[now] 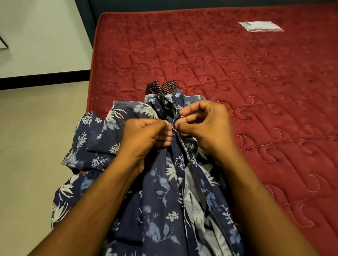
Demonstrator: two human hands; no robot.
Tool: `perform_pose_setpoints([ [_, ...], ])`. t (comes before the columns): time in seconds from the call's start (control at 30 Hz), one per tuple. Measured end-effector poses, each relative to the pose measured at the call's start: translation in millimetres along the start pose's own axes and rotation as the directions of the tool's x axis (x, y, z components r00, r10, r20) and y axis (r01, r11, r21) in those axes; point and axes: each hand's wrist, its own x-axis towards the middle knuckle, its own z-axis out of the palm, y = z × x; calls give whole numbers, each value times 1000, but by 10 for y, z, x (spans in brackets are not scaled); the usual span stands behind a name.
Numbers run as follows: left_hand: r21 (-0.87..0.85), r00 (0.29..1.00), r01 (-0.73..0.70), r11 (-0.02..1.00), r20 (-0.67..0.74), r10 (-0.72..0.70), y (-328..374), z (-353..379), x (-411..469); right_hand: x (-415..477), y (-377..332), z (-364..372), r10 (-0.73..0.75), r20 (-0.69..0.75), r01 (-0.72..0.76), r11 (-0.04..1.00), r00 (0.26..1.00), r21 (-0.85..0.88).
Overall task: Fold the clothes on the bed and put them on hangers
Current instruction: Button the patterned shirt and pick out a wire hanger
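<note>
Both hands, left (147, 135) and right (201, 123), pinch the shirt (160, 189) placket, buttoning; lower buttons likely follow.

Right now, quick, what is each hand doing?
Left hand: closed, pinching the floral shirt at its button edge.
Right hand: closed, pinching the shirt's other front edge.

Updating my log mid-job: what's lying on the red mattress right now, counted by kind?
Floral shirt: 1
White flat packet or label: 1
Total: 2
</note>
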Motion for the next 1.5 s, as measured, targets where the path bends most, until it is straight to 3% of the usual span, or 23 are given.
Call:
perform_pose_setpoints([
  [0.07,-27,1000,12,1000,-23,-13,-38,26,1,-33,-29,48,-138,9,137,971,990,-198],
  [0.17,-59,996,9,998,-84,-14,-45,28,22,-85,-69,155,-227,5,220,939,974,-263],
  [0.33,-117,998,-8,993,-56,2,38,9,65,-37,-49,122,-65,-69,60,995,995,-74],
  [0.5,-144,997,2,990,-80,-13,6,62,67,-16,-33,77,14,-31,-13,999,999,42],
  [0.6,-80,991,-23,997,-132,13,-41,67,92,-31,-35,83,89,54,-99,972,995,215],
  [0.73,121,970,-172,978,-150,190,-43,90,90,-26,-31,50,142,141,-185,910,980,372],
  [0.87,51,982,-161,986,-91,166,-1,136,67,-7,-6,-17,180,158,-232,870,971,436],
  [0.97,80,983,-154,985,-88,161,21,152,62,-13,-24,-1,166,100,-192,907,981,375],
  [1.07,105,970,-184,977,-143,198,68,97,104,-8,-157,-91,3,-7,-2,998,1000,60],
  [1.13,107,956,-195,975,-201,213,99,50,150,-59,-301,-175,11,146,7,993,989,-117],
  [1.2,86,946,-197,977,-243,212,122,35,188,-150,-398,-174,132,283,-32,942,950,-333],
  [1.27,51,946,-198,979,-252,204,118,43,201,-193,-389,-92,170,286,-5,867,943,-498],
  [1.37,-44,964,-181,982,-205,169,110,61,173,-151,-289,-6,125,285,-3,920,951,-393],
  [1.5,-63,974,-170,983,-165,157,163,-46,47,-137,-208,-29,200,265,-179,979,943,-102],
])
